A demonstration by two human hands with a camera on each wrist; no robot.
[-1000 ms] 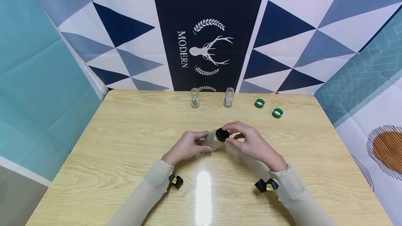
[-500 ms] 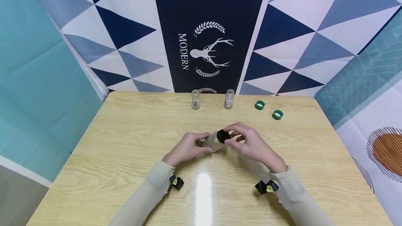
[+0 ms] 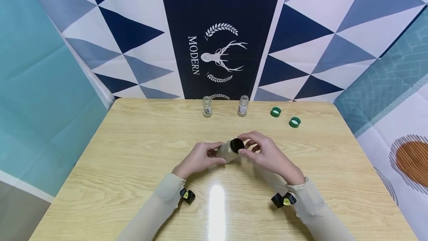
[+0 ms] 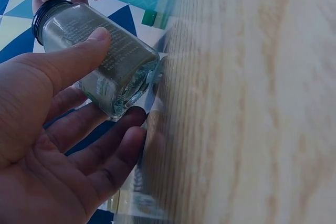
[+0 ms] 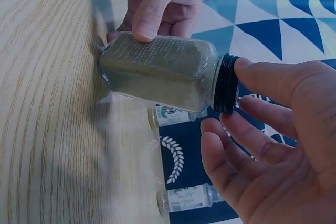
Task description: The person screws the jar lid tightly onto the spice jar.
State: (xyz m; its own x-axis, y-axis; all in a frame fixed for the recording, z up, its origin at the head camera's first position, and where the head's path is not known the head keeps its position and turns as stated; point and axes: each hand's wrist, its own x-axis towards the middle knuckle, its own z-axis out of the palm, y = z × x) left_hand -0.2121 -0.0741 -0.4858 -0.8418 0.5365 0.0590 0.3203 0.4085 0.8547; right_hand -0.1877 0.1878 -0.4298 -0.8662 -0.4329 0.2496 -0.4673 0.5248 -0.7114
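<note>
A square glass jar (image 3: 226, 153) of grey-green powder is tilted near the middle of the table, its black lid (image 3: 237, 145) to the right. My left hand (image 3: 200, 157) grips the body, thumb on the near side and fingers on the far side. At the other end, my right hand (image 3: 266, 154) pinches the lid between thumb and fingers. In the right wrist view the lid (image 5: 226, 83) sits on the jar's neck, with the thumb touching its rim. Printed text shows on the jar (image 4: 107, 51) in the left wrist view, where the jar's base is close to the tabletop.
Two small clear glass bottles (image 3: 207, 108) (image 3: 243, 106) with labels stand uncapped along the table's back edge. Right of them lie two green caps (image 3: 275, 112) (image 3: 294, 122). A patterned cloth (image 3: 220, 40) hangs behind the wooden table (image 3: 140, 140).
The head view has shifted slightly. Both hands keep nearly the same hold on the jar and its lid.
</note>
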